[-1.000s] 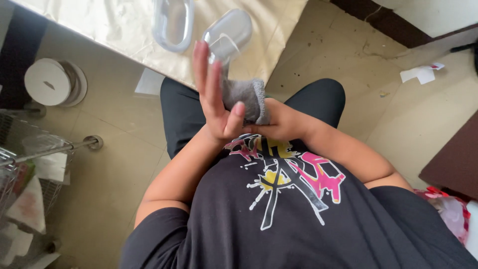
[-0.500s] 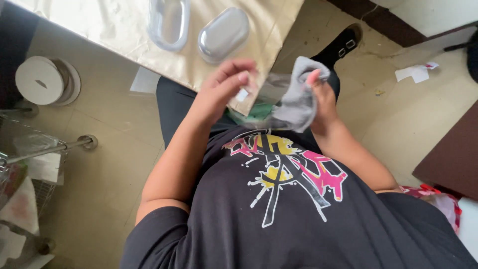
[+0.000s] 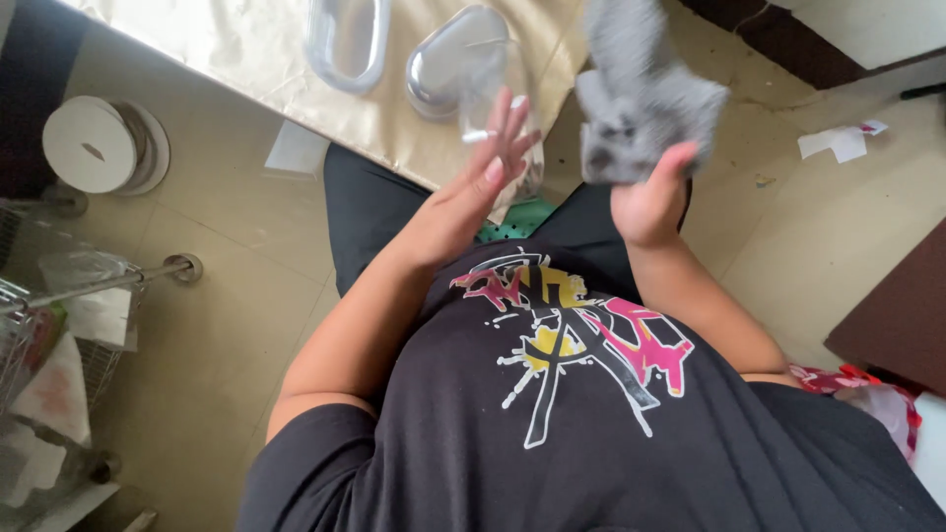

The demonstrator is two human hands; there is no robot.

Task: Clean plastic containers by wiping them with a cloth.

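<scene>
My right hand (image 3: 645,202) is raised in front of my chest and grips a bunched grey sock (image 3: 641,99), which is blurred. My left hand (image 3: 473,192) is beside it, fingers stretched out nearly straight, with a clear plastic bag (image 3: 498,118) standing up against the fingertips; the thumb is hidden. A green card end (image 3: 512,219) of the bag shows below the hand, over my lap. The two hands are apart, with a gap between sock and bag.
A table with a cream cloth (image 3: 246,49) lies ahead, bearing a clear oval ring (image 3: 345,44) and a clear oval lid (image 3: 448,64). A white roll (image 3: 94,143) and a wire rack (image 3: 59,325) stand left. Paper scraps (image 3: 838,140) and a brown board (image 3: 902,315) lie right.
My right hand has pulled the grey sock up and to the right, out of the clear bag. My left hand has stayed with the bag, fingers now straighter.
</scene>
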